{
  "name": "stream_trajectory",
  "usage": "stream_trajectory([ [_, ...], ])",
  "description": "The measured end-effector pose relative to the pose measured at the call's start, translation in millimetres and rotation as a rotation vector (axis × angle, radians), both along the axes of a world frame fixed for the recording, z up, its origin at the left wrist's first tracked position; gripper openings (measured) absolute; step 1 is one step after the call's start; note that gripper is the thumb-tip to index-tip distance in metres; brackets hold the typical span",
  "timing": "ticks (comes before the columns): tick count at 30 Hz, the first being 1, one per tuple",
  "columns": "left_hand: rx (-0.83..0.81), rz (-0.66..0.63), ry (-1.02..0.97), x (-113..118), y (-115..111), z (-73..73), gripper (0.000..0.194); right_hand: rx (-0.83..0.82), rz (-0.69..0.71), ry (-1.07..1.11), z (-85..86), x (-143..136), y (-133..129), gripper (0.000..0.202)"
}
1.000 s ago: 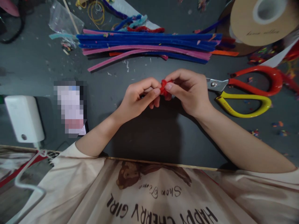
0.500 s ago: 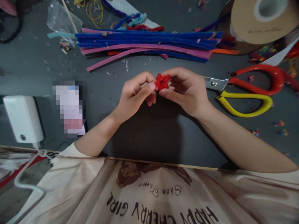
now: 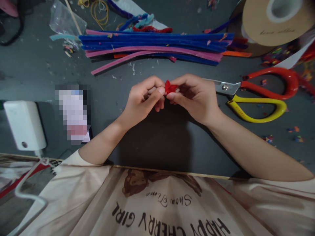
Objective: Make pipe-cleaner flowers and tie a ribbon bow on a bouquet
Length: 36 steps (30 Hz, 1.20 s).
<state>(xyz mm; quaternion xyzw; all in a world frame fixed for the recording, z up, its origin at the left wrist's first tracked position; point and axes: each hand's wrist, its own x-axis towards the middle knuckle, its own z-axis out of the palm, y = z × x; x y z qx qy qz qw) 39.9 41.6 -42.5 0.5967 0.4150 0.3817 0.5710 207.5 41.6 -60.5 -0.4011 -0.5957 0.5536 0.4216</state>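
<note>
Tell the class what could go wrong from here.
The small, fuzzy red flower-like piece, pinched between left hand and right hand, might bend out of shape if squeezed. The metal scissors with red and yellow handles lie close by, blades partly hidden by the right hand, which could knock them.

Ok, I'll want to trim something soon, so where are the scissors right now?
In the head view, the scissors lie on the table's right side, beside the right hand, below the ribbon spool.

Single head-worn camera, looking forward and down over desk (image 3: 152, 144), both forearms and shirt front in view
</note>
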Motion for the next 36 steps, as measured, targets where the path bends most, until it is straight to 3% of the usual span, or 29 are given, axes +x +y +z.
stream_trajectory([
  [10, 0.049, 0.02, 0.025, 2.0, -4.2, -3.3, 0.026, 0.07, -0.017, -0.022, 1.0, 4.3, 1.7, 0.028],
  [15, 0.086, 0.083, 0.027, 2.2, -4.9, -5.4, 0.028, 0.044, 0.006, 0.001, 1.6, 3.8, 1.4, 0.025],
  [23, 0.115, 0.014, 0.089, -0.6, -5.1, -5.0, 0.021, 0.028, -0.104, 0.008, 3.1, -0.4, 0.8, 0.007],
  [30, 0.129, 0.013, 0.182, -0.2, -5.1, -3.4, 0.022, 0.057, -0.043, -0.016, 1.2, -0.3, 0.6, 0.012],
  [36, 0.06, 0.012, 0.097, 0.5, -3.6, -1.4, 0.024, 0.038, -0.011, -0.01, -0.2, -0.4, 0.2, 0.012],
])
